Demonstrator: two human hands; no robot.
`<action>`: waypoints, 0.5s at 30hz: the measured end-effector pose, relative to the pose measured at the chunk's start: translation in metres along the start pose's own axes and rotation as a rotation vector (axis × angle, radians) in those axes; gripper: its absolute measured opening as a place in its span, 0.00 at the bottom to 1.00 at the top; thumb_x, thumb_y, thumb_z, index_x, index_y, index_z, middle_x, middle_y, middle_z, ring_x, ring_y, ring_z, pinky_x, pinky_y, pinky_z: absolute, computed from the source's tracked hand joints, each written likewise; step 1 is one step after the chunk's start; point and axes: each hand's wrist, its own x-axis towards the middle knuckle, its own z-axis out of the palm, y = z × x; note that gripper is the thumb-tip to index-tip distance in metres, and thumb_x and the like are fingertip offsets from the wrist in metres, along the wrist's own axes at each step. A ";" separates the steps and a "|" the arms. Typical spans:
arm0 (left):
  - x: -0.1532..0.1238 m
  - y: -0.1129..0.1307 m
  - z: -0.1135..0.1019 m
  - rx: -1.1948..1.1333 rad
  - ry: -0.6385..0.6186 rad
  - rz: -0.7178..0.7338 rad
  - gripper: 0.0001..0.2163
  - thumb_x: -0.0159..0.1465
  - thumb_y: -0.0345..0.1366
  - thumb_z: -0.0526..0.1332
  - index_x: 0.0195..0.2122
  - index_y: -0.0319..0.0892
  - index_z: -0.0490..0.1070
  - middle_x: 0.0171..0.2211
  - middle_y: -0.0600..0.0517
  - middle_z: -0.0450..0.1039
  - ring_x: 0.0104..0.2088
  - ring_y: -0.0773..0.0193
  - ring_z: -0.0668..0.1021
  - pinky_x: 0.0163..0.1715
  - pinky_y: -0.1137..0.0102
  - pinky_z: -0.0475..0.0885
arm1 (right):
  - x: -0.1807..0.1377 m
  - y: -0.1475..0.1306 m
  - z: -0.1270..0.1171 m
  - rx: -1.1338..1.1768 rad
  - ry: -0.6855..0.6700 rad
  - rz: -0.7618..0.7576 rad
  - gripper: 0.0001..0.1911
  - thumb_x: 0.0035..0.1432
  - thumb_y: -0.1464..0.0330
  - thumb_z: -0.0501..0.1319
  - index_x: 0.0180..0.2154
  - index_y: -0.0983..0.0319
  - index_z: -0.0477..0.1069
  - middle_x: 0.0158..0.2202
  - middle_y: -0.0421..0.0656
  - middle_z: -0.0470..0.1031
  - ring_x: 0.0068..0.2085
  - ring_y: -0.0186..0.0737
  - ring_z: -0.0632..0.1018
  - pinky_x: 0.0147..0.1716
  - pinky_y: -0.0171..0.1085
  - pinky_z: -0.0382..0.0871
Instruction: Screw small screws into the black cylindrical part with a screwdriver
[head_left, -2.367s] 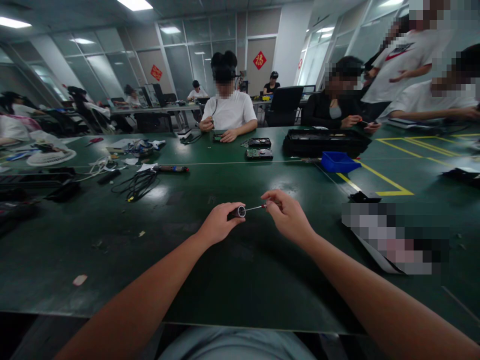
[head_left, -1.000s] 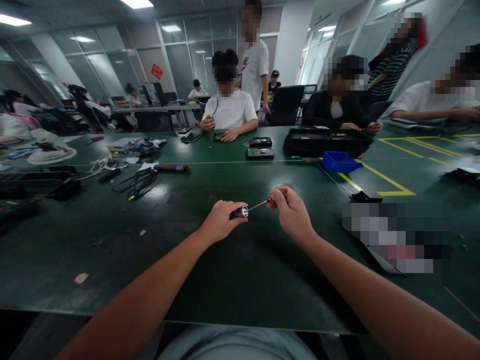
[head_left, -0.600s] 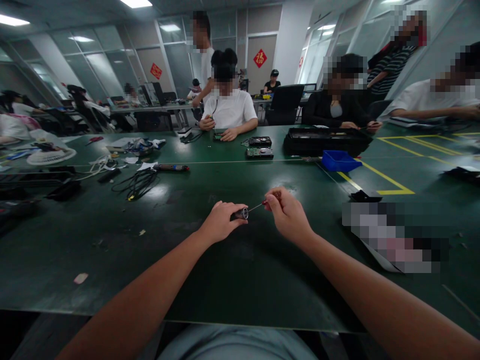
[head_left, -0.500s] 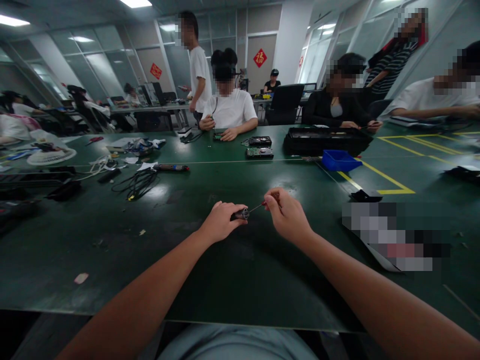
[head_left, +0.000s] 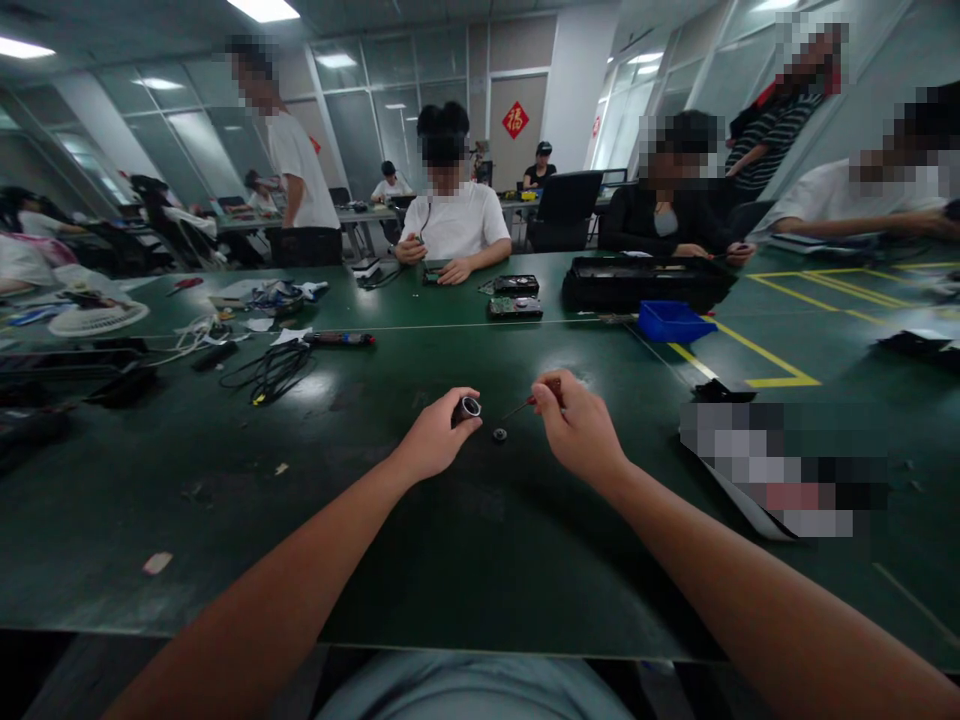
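My left hand [head_left: 433,436] is closed around a small dark cylinder [head_left: 466,409] whose silvery open end points right. My right hand [head_left: 577,428] pinches the red handle of a thin screwdriver [head_left: 525,404], its metal shaft slanting down to the left. Between the two hands a small round ring-shaped part [head_left: 499,434] lies on the green table [head_left: 465,540], just below the screwdriver's tip. The screwdriver is clear of the cylinder.
A blue bin [head_left: 671,321] and a long black case [head_left: 645,283] stand beyond my right hand. Black cables [head_left: 271,371] and a red-handled tool [head_left: 339,339] lie at the left. Circuit boards [head_left: 515,297] lie ahead. Several people sit across the table; one stands at the left.
The screwdriver has come out of the cylinder. My left hand lifted the cylinder slightly, and a small ring now lies on the table between my hands. A standing person walked leftward behind the table.
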 end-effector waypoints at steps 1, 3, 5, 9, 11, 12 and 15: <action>0.000 0.002 -0.001 -0.005 -0.012 -0.018 0.17 0.66 0.37 0.59 0.56 0.46 0.65 0.47 0.50 0.73 0.46 0.59 0.75 0.48 0.64 0.69 | 0.000 0.000 -0.001 0.002 0.006 0.001 0.10 0.68 0.63 0.51 0.38 0.60 0.66 0.30 0.43 0.76 0.31 0.42 0.78 0.32 0.39 0.65; 0.002 0.007 -0.004 0.016 -0.055 -0.046 0.17 0.66 0.41 0.58 0.56 0.46 0.65 0.45 0.50 0.73 0.43 0.59 0.75 0.44 0.65 0.70 | 0.000 0.001 -0.002 0.003 0.014 0.005 0.10 0.68 0.62 0.51 0.39 0.60 0.66 0.30 0.43 0.76 0.32 0.42 0.78 0.32 0.39 0.65; 0.003 0.013 -0.006 0.066 -0.116 -0.043 0.17 0.66 0.46 0.58 0.52 0.45 0.68 0.41 0.50 0.74 0.40 0.60 0.76 0.39 0.66 0.69 | 0.001 0.001 -0.003 0.000 0.015 0.008 0.10 0.68 0.63 0.51 0.39 0.59 0.66 0.30 0.43 0.76 0.32 0.42 0.78 0.32 0.39 0.65; 0.011 0.018 -0.002 0.208 -0.238 0.042 0.15 0.66 0.49 0.57 0.46 0.44 0.71 0.40 0.51 0.75 0.38 0.60 0.76 0.36 0.67 0.68 | 0.001 0.000 -0.004 0.005 0.025 -0.005 0.09 0.68 0.63 0.51 0.38 0.59 0.66 0.30 0.43 0.76 0.32 0.42 0.78 0.32 0.39 0.66; 0.017 0.016 0.003 0.311 -0.286 0.092 0.16 0.67 0.49 0.57 0.47 0.44 0.72 0.42 0.49 0.75 0.40 0.59 0.76 0.37 0.66 0.68 | 0.001 -0.001 -0.005 0.008 0.031 -0.010 0.09 0.68 0.63 0.51 0.38 0.60 0.66 0.30 0.43 0.76 0.32 0.42 0.78 0.32 0.39 0.66; 0.019 0.015 0.006 0.370 -0.307 0.112 0.17 0.67 0.49 0.56 0.49 0.44 0.71 0.43 0.49 0.75 0.41 0.58 0.76 0.37 0.66 0.68 | 0.001 -0.001 -0.005 0.008 0.032 -0.009 0.09 0.68 0.63 0.51 0.38 0.60 0.66 0.30 0.43 0.77 0.32 0.42 0.78 0.32 0.39 0.66; 0.025 0.012 0.015 0.541 -0.357 0.145 0.18 0.67 0.48 0.55 0.52 0.45 0.71 0.45 0.47 0.74 0.41 0.55 0.76 0.35 0.65 0.69 | 0.001 0.000 -0.005 0.008 0.031 -0.006 0.10 0.68 0.63 0.51 0.39 0.59 0.66 0.30 0.43 0.77 0.32 0.42 0.78 0.32 0.39 0.66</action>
